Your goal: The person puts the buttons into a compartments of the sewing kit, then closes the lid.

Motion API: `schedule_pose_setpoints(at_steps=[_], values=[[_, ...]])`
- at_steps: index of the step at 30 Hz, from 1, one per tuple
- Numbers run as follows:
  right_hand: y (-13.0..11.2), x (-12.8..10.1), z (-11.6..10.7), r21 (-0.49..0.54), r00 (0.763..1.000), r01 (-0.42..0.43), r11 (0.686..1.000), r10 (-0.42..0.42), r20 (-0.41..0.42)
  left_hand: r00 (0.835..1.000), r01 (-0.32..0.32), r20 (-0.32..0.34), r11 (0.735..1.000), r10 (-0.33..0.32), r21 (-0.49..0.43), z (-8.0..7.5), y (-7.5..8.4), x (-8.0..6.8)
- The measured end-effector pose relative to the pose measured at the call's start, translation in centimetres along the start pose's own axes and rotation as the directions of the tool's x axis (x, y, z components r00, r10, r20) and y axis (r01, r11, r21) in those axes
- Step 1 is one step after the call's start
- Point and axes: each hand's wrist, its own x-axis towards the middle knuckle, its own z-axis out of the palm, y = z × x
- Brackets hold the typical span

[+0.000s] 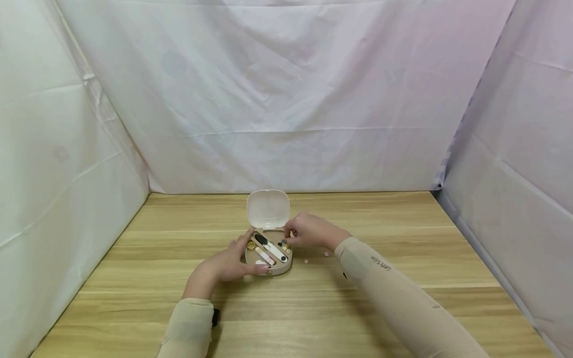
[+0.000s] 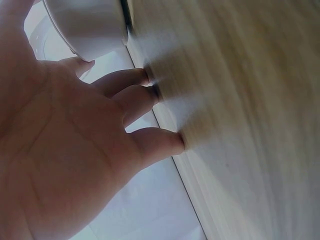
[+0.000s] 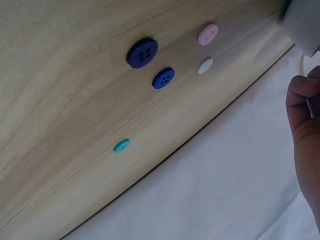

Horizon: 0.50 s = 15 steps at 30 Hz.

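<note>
A small beige sewing box (image 1: 278, 270) lies open on the wooden table (image 1: 403, 248), its lid (image 1: 267, 209) standing up at the back. Inside lie black-and-white snips (image 1: 270, 247), a pink item (image 1: 265, 257) and a gold ring (image 1: 251, 245). My left hand (image 1: 228, 262) grips the box from the left, thumb along the front edge. In the left wrist view the palm (image 2: 75, 150) shows with the box (image 2: 92, 25) above it. My right hand (image 1: 301, 232) hovers over the box's right side with curled fingertips together. What they pinch is hidden.
Loose buttons lie right of the box: a dark blue one (image 3: 142, 52), a blue one (image 3: 163, 78), and pink (image 3: 207, 34), white (image 3: 205, 65) and teal (image 3: 121, 145) ones. White cloth walls (image 1: 286, 99) close in the table on three sides.
</note>
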Motion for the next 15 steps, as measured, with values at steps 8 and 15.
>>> schedule_pose_setpoints(at_steps=[8, 15], values=[[0.37, -0.12, -0.35, 0.014, 1.000, -0.030, 0.999, 0.030, 0.009, 1.000, -0.004, -0.002, 1.000, 0.004, 0.018, -0.01, -0.01, 0.10], [0.45, -0.62, -0.93, -0.003, 0.999, -0.035, 0.999, 0.035, 0.009, 1.000, 0.012, -0.003, 1.000, -0.012, 0.008, 0.11, -0.08, 0.04]])
